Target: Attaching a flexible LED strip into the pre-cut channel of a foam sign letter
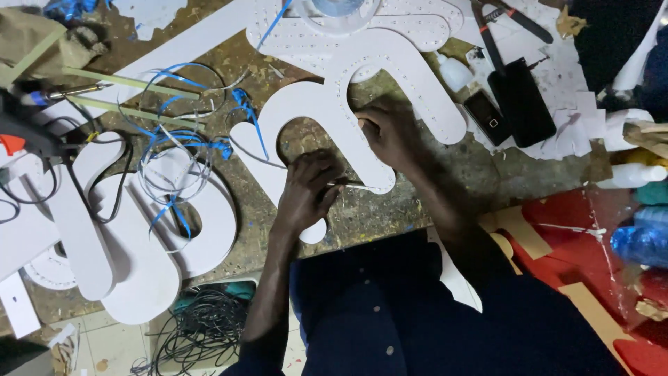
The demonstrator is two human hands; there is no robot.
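A white cut-out letter shape [327,104] with rows of small holes lies on the worn workbench [390,202]. My left hand [309,191] is closed on a thin white strip [362,186] at the letter's lower edge. My right hand [386,132] presses on the letter's right leg, fingers curled at its edge; whether it pinches the strip I cannot tell. Both hands sit close together over the letter's near end.
More white letter shapes [139,264] lie at the left under blue and white wires [174,146]. A glue gun [21,136] lies far left. Two phones [511,104], pliers [508,21] and a small white bottle [456,73] lie at the right. Black cables [202,327] lie below.
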